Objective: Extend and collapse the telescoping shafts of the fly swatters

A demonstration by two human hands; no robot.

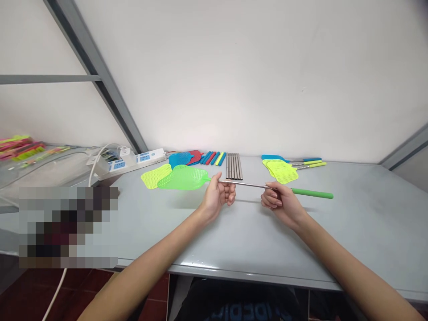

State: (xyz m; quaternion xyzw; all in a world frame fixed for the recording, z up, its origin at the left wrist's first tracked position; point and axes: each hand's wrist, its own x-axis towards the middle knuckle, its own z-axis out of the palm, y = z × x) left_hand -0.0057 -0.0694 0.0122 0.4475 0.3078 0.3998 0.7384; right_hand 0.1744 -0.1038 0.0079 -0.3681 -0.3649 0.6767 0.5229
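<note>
A green fly swatter is held level above the table, its perforated head to the left and its green handle to the right. My left hand is closed around the metal rod near the head, thumb on top. Farther right, my right hand grips the same rod just short of the handle. Behind the swatter lie a yellow swatter head, blue and red heads, a row of coloured handles and several metal rods.
Yellow swatters and a blue swatter with handles lie at the back right of the grey table. A white power strip with plugs and cables sits at the back left. A blurred-out patch covers the left front.
</note>
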